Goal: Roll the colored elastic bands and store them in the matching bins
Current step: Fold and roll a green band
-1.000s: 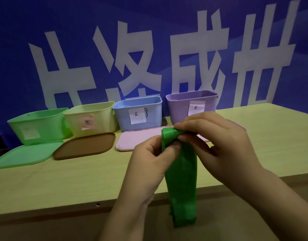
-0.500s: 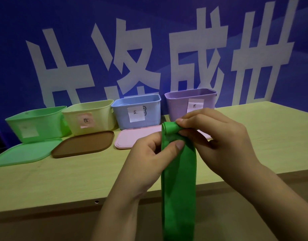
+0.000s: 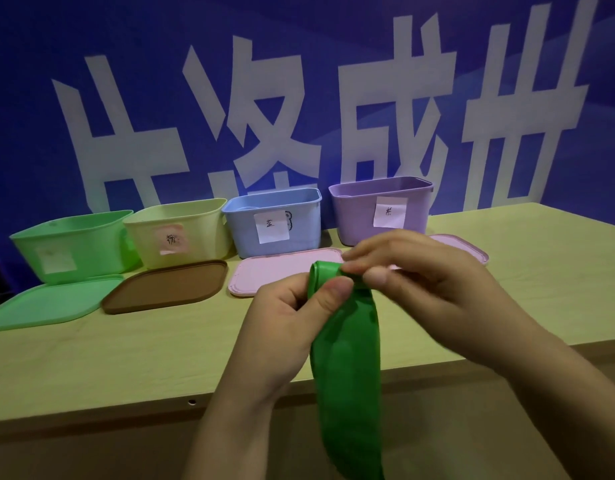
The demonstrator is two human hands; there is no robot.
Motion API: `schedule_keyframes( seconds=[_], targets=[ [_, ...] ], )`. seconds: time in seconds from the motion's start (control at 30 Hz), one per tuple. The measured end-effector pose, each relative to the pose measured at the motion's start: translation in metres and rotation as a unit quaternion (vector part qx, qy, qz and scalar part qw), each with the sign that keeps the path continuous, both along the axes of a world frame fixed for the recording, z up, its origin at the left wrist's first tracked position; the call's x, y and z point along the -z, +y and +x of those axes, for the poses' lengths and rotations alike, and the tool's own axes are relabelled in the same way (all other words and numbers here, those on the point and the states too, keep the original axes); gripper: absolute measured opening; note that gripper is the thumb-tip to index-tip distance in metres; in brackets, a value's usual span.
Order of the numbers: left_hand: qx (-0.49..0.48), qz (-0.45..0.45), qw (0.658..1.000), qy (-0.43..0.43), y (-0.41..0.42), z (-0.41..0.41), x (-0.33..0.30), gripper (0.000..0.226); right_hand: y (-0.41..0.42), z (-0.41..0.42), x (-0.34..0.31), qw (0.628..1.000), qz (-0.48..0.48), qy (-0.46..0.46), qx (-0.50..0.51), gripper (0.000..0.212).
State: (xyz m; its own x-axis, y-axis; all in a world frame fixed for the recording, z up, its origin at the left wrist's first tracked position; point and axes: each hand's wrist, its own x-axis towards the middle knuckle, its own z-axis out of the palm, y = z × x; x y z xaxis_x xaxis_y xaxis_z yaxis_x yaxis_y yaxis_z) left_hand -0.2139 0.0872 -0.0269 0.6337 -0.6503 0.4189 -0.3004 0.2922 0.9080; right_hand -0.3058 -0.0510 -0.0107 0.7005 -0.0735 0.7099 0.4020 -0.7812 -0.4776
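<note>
Head view: green band (image 3: pixel 347 358) roll slightly thicker than before

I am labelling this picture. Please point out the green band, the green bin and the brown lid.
green band (image 3: pixel 347 358), head view, on its hanging flat part.
green bin (image 3: pixel 87 242), head view, on its front wall.
brown lid (image 3: pixel 165 285), head view, on its flat top.

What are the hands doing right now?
Left hand: pinching the green band just below its rolled top.
Right hand: fingers curled round the band's rolled top.
</note>
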Motion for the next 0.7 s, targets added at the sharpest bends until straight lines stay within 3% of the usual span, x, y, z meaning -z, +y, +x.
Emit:
schedule_keyframes(
  seconds=[0.07,0.17,0.33,0.43,0.7],
  targets=[
    [0.012,0.001,1.000,-0.002,0.003,0.003,-0.001,0.026,0.000,-0.002,-0.005,0.997,0.043,0.065,-0.017,0.028],
    [0.021,0.006,1.000,-0.009,0.004,0.005,0.000,0.022,0.002,-0.002,-0.007,0.996,0.003,0.087,-0.004,0.027],
    [0.051,0.016,0.998,0.018,0.004,0.016,0.004,0.022,0.002,0.001,-0.005,0.996,-0.069,0.008,0.046,0.022],
    [0.096,0.019,0.995,0.034,0.006,0.023,0.001,0.037,0.002,0.005,-0.006,0.996,-0.073,-0.014,0.052,0.025],
    [0.004,0.017,1.000,0.025,-0.013,0.021,-0.002,0.015,0.001,0.015,-0.007,0.989,-0.080,-0.084,0.088,0.023]
  ],
)
